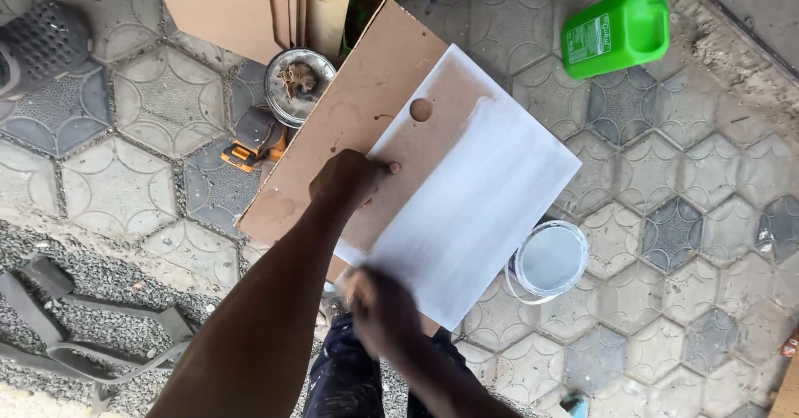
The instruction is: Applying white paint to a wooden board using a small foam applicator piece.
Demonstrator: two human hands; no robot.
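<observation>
White paint covers most of the board (466, 193), which the left hand (349, 181) pins flat-palmed at nine o'clock while the blurred right hand (379, 310), grip unclear, works at six beside the paint tub (549, 260).

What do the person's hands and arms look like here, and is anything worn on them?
Both forearms are bare: no sleeves, gloves, watch or rings visible. The left hand shows sharply; the right hand is motion-blurred, so small details there cannot be told.
</observation>
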